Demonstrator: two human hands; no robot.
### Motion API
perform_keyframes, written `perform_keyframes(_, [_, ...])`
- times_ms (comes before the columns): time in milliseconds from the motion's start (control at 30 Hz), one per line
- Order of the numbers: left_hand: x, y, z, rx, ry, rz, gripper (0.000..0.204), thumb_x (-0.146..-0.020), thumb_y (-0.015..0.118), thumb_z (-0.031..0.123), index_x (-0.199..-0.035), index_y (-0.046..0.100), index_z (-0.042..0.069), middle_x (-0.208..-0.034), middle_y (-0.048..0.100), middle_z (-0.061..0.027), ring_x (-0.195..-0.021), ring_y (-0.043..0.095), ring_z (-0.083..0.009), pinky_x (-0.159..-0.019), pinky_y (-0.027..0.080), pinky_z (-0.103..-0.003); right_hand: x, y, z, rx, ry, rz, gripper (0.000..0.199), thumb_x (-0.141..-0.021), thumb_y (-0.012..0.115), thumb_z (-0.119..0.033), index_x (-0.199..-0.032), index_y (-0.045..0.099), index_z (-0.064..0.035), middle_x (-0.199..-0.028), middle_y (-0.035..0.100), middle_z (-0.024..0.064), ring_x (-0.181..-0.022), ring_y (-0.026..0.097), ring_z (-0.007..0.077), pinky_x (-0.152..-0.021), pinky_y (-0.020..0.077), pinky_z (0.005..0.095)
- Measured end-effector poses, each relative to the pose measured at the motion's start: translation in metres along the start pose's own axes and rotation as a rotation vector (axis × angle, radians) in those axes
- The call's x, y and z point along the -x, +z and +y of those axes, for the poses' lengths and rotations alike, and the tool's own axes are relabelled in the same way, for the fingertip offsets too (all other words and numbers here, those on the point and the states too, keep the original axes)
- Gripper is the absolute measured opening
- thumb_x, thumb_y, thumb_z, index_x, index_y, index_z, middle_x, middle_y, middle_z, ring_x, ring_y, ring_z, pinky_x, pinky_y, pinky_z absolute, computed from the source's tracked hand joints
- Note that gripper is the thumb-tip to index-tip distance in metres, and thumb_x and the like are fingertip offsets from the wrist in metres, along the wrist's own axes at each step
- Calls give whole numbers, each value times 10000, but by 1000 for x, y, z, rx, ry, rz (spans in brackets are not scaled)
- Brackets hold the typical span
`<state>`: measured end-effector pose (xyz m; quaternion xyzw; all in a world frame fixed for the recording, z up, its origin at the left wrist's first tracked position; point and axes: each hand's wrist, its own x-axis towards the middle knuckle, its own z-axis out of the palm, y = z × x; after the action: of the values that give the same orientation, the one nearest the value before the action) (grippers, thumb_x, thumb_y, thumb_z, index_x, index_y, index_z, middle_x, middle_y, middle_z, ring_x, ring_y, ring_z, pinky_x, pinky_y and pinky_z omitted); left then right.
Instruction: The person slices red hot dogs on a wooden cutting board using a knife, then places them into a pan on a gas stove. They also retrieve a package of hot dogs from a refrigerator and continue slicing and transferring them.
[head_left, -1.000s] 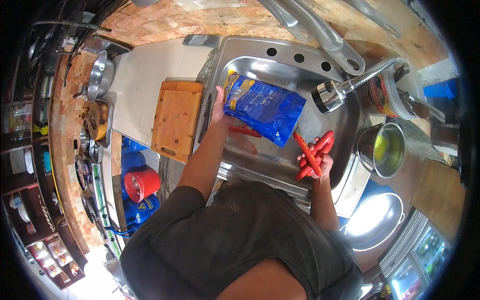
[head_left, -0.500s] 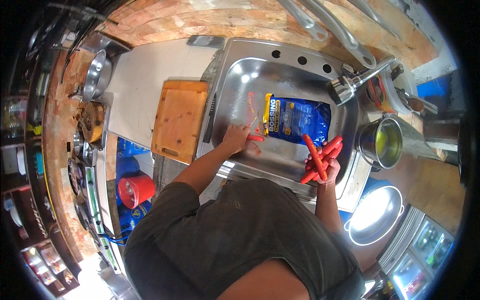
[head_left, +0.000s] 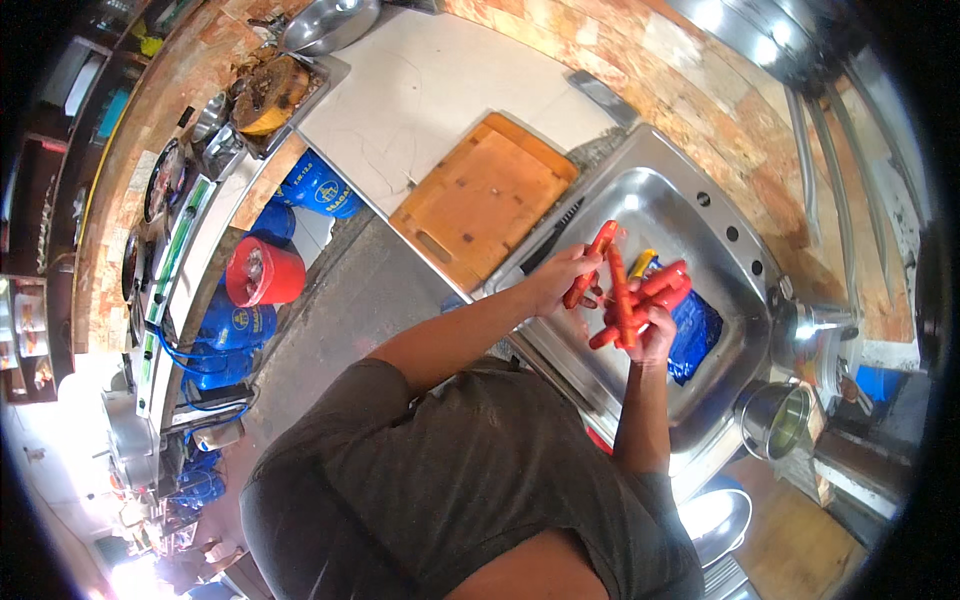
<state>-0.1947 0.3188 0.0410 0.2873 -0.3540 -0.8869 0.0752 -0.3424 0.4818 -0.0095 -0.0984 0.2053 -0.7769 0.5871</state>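
In my left hand (head_left: 562,280) is a red hotdog (head_left: 604,240), gripped near the left side of the steel sink (head_left: 735,190). My right hand (head_left: 654,338) is closed around several more red hotdogs (head_left: 665,288), one of them standing out across the others. Both hands are above the basin, close together, with the hotdogs nearly meeting. Beneath and beyond my right hand lies a blue and yellow plastic package (head_left: 697,340), partly hidden by the hand and hotdogs. A black-handled utensil, probably a knife (head_left: 553,238), rests along the sink's left rim.
Left of the sink, a wooden cutting board (head_left: 488,195) lies on the white counter (head_left: 420,80). A steel pot (head_left: 775,420) stands to the sink's right. Farther left are a red bucket (head_left: 268,275), blue containers (head_left: 235,325) and a round wooden block (head_left: 272,95).
My view has swung left, so the sink appears tilted and farther right. My left hand has lifted its hotdog from low in the sink and brought it beside the right hand's bunch.
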Motion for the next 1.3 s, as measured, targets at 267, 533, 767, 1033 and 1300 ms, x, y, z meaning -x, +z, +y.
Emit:
perform_keyframes(267, [30,-119,128,-334,310,260,390,-902,701,247,-1215,583,47,-843,660,-67,-796,663,-169,-685,551,-357,-169,143,102,386,91,262,412,-817,666,-48,-1211,556,-4,-1030,661,109,-939,676,268,-861,563,411])
perform_keyframes(533, [46,-210,158,-2021,678,-238,427,-805,719,267,-1207,656,136,-1117,657,-132,-1106,590,-329,-956,446,-524,-287,174,83,1778,202,-17,487,-716,730,-136,-1183,625,-49,-949,694,118,-814,683,327,-767,549,413])
perform_keyframes(767, [40,-243,136,-1875,1003,-214,690,-754,777,506,-1292,562,130,-1358,467,-215,-1285,425,-402,-1071,332,-596,-272,129,145,2197,-144,54,509,-736,748,-245,-1199,651,-57,-918,682,184,-877,654,397,-806,529,467])
perform_keyframes(1033, [45,-254,146,-1674,850,-21,1203,-655,862,525,-1562,229,54,-1602,122,-295,-1476,161,-514,-1154,194,-670,-253,131,121,1532,104,246,375,-845,698,-145,-1191,612,-29,-897,667,125,-777,661,238,-695,532,356])
perform_keyframes(1300, [16,-248,157,-1737,802,-132,1270,-628,883,542,-1576,203,41,-1621,53,-309,-1492,120,-520,-1197,205,-602,-279,125,120,2185,-185,188,472,-872,719,-260,-1268,578,-44,-1063,681,212,-985,645,430,-907,516,464])
